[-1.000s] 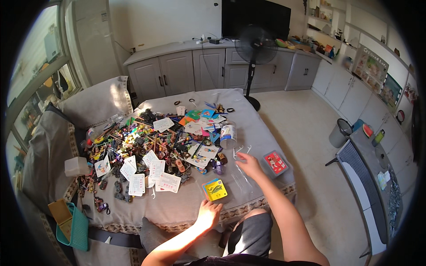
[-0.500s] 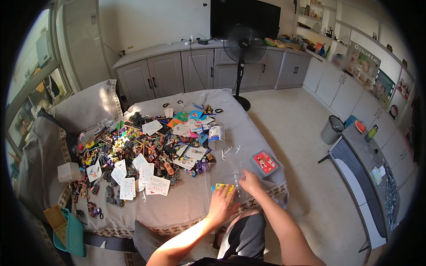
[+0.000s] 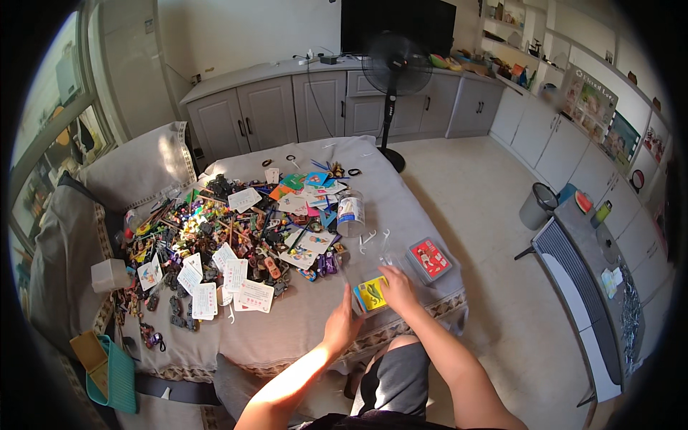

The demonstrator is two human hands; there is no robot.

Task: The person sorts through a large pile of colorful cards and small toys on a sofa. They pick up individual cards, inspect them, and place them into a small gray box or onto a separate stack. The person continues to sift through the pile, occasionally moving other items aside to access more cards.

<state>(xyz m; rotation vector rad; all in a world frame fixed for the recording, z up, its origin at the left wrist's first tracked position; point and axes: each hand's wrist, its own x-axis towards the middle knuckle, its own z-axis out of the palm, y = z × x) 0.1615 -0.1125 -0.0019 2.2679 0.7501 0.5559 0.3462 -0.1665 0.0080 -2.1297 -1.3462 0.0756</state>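
Observation:
A stack of cards with a yellow top card (image 3: 370,292) and a blue edge at its left lies near the front right of the cloth-covered surface, in what looks like a clear plastic case. My left hand (image 3: 341,324) holds the case's left side, fingers pointing away from me. At its right side my right hand (image 3: 398,289) is closed, fingertips beside the yellow card. The clear plastic is hard to make out, and my right fingers hide part of it. To the right sits another clear case with a red card face (image 3: 428,259).
A big heap of small toys (image 3: 222,229) and loose cards (image 3: 254,295) covers the left and middle. Behind my hands are a clear jar (image 3: 351,215) and white plastic hooks (image 3: 367,238). A turquoise basket (image 3: 115,376) is at lower left; a black fan (image 3: 390,107) stands beyond.
My left hand has moved off the top of the yellow cards to their left side, uncovering them. My right hand has shifted slightly left and away from me, up against the stack.

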